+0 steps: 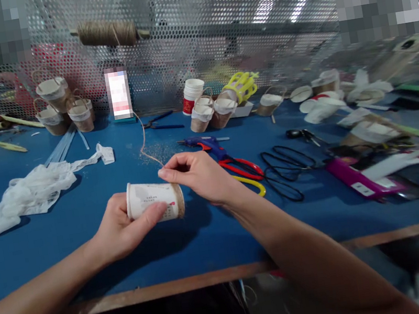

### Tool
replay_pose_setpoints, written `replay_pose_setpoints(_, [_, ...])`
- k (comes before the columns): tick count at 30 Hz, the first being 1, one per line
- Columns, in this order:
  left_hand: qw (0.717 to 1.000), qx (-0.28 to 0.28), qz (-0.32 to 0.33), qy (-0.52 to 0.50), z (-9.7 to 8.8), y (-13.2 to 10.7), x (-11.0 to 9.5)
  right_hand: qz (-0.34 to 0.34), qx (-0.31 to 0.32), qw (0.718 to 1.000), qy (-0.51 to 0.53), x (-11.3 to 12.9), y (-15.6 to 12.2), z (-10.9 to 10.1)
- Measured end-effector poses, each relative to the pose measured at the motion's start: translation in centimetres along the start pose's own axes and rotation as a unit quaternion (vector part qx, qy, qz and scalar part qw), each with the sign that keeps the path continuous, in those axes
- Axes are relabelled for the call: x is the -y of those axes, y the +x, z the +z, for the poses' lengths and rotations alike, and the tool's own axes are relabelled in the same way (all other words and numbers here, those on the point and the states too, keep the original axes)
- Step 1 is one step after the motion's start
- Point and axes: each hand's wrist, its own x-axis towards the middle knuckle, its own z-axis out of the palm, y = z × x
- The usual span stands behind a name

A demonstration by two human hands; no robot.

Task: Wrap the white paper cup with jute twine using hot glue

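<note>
My left hand (120,229) is closed round a white paper cup (148,199) held on its side above the blue table (48,246). A band of brown twine covers the cup's right end. My right hand (196,175) pinches the twine strand (142,141) just above that end. The strand runs up and back toward a twine spool (107,33) hung on the perforated metal panel.
A blue glue gun (207,144), red and yellow scissors (246,172) and black wire loops (285,169) lie right of my hands. Twine-wrapped cup baskets (62,108) stand back left, more cups (206,110) at the back centre. White plastic (35,190) lies left. A magenta tool (360,181) lies right.
</note>
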Motion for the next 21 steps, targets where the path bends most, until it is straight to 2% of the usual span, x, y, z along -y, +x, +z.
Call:
replay_pose_setpoints(3, [0.998, 0.001, -0.038, -0.046, 0.1, 0.1, 0.3, 0.015, 0.015, 1.000, 0.001, -0.4, 0.2, 0.0])
replay_pose_setpoints(5, [0.991, 0.001, -0.078, -0.111, 0.2, 0.4, 0.5, 0.024, 0.021, 0.999, -0.020, -0.8, 0.5, -0.1])
replay_pose_setpoints(9, [0.953, -0.020, -0.158, -0.257, 0.2, 1.3, 0.5, 0.017, -0.024, 0.996, -0.083, -1.4, 1.2, -0.4])
replay_pose_setpoints(12, [0.929, -0.045, -0.196, -0.311, -0.1, 2.1, 0.6, 0.002, -0.053, 0.993, -0.106, -1.2, 1.2, -0.8])
replay_pose_setpoints(14, [0.919, -0.060, -0.214, -0.325, -0.4, 2.5, 0.7, -0.018, -0.032, 0.996, -0.086, -0.9, 0.9, -1.0])
replay_pose_setpoints(18, [0.907, -0.071, -0.236, -0.341, -0.8, 2.9, 0.9, -0.045, 0.082, 0.994, -0.053, -0.3, 0.1, -0.8])
replay_pose_setpoints(21, [0.904, -0.082, -0.250, -0.338, -0.8, 2.9, 0.8, -0.056, 0.110, 0.991, -0.058, -0.1, -0.1, -0.5])
